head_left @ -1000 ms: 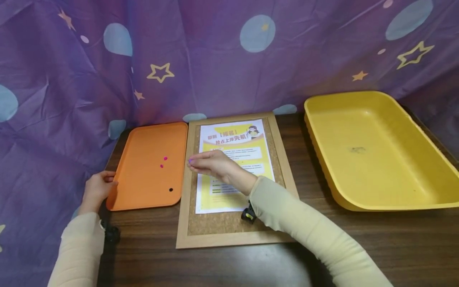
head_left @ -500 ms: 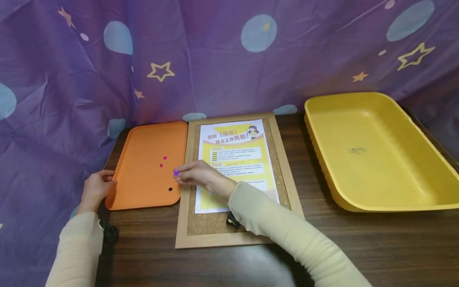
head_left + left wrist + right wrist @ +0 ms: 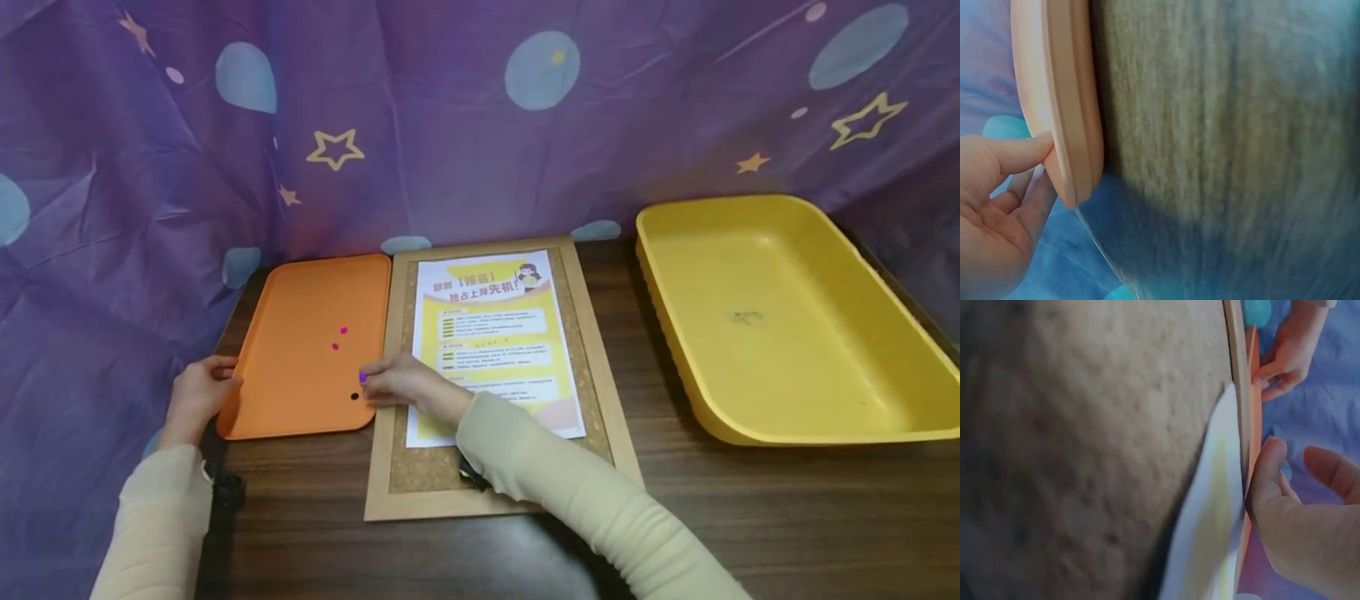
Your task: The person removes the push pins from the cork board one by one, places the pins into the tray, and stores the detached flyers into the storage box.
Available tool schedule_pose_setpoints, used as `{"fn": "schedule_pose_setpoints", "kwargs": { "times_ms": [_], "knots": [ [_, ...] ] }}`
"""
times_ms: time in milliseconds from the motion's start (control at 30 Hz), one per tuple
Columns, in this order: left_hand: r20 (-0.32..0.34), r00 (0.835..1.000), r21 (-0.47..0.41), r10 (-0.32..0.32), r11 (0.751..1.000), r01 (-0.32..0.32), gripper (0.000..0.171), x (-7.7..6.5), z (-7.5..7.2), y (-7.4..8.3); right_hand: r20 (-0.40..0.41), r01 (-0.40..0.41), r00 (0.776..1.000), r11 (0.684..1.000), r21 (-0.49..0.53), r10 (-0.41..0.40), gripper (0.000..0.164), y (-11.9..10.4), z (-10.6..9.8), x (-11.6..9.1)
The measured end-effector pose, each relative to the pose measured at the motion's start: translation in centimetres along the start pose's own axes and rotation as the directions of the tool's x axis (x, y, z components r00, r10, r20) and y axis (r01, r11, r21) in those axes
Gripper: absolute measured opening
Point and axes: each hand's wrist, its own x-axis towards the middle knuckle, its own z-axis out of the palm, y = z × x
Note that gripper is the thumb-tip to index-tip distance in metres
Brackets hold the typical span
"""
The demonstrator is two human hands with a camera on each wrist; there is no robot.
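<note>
My left hand (image 3: pixel 197 396) pinches the left edge of the orange tray (image 3: pixel 285 333), thumb on top and fingers beneath, as the left wrist view shows at the tray's rim (image 3: pixel 1075 112). At the tray's right edge, my right hand (image 3: pixel 412 387) has its fingertips right beside a small purple piece (image 3: pixel 363 377). In the right wrist view the thumb and index finger of that hand (image 3: pixel 1304 519) stand apart, with nothing showing between them. Several tiny pieces lie on the tray, among them a pink piece (image 3: pixel 343 330) and a black piece (image 3: pixel 355 397).
A wood-framed cork board (image 3: pixel 420 479) lies against the tray's right side, with a printed sheet (image 3: pixel 487 325) on it under my right forearm. Farther right stands a deep yellow tub (image 3: pixel 780 333). A purple curtain (image 3: pixel 450 125) hangs behind the dark wooden table (image 3: pixel 322 533).
My right hand has moved left and nearer to me, from over the sheet to the tray's edge, bringing the purple piece along. My left hand stays at the tray's rim.
</note>
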Motion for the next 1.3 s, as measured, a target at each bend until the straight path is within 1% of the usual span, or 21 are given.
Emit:
{"fn": "schedule_pose_setpoints", "kwargs": {
  "times_ms": [200,333,500,533,633,700,800,900,1000,1133,1233,1300],
  "knots": [
    [-0.002,1.000,-0.008,-0.025,1.000,0.025,0.034,-0.1,0.0,0.0,0.002,-0.010,1.000,0.998,-0.054,0.010,0.047,0.2,0.5,-0.2],
    [0.008,0.999,0.003,-0.037,0.999,0.037,0.035,0.0,0.1,-0.4,-0.006,-0.014,1.000,0.997,-0.075,0.014,0.050,0.3,0.7,-0.2],
    [0.023,0.998,-0.017,-0.060,0.998,0.060,0.036,0.3,0.2,-1.0,0.004,-0.017,1.000,0.995,-0.102,0.017,0.050,0.3,0.9,-0.1],
    [0.009,0.998,-0.017,-0.062,0.998,0.062,0.035,0.5,0.3,-1.2,0.009,-0.020,1.000,0.994,-0.104,0.021,0.050,0.2,0.9,-0.1],
    [0.001,0.999,-0.025,-0.054,0.998,0.054,0.034,0.6,0.4,-1.5,0.008,-0.028,1.000,0.994,-0.106,0.029,0.049,0.2,0.9,0.0],
    [-0.003,0.999,-0.022,-0.038,0.999,0.038,0.034,0.5,0.4,-1.4,0.002,-0.034,0.999,0.993,-0.111,0.035,0.047,0.1,0.9,-0.1],
    [0.011,0.999,-0.019,-0.039,0.999,0.039,0.035,0.3,0.3,-1.0,-0.002,-0.035,0.999,0.993,-0.115,0.035,0.046,0.1,1.0,-0.2],
    [0.005,0.999,-0.008,-0.043,0.999,0.043,0.035,0.1,0.3,-0.6,-0.003,-0.030,1.000,0.992,-0.121,0.030,0.044,0.1,1.0,-0.4],
    [-0.002,0.999,-0.006,-0.044,0.999,0.044,0.035,0.0,0.2,-0.4,0.004,-0.020,1.000,0.994,-0.108,0.020,0.043,0.1,0.8,-0.6],
    [0.003,0.999,-0.006,-0.043,0.999,0.043,0.035,0.1,0.2,-0.3,-0.007,0.010,1.000,1.000,-0.029,-0.010,0.042,0.3,0.5,-0.7],
    [0.007,0.999,0.001,-0.040,0.999,0.040,0.035,0.2,0.2,-0.3,0.000,0.023,1.000,1.000,0.007,-0.023,0.039,0.2,0.0,-1.4],
    [0.008,0.999,0.003,-0.039,0.999,0.039,0.035,0.3,0.2,-0.3,0.021,0.022,1.000,1.000,0.011,-0.022,0.037,0.0,-0.7,-2.1]
  ]
}}
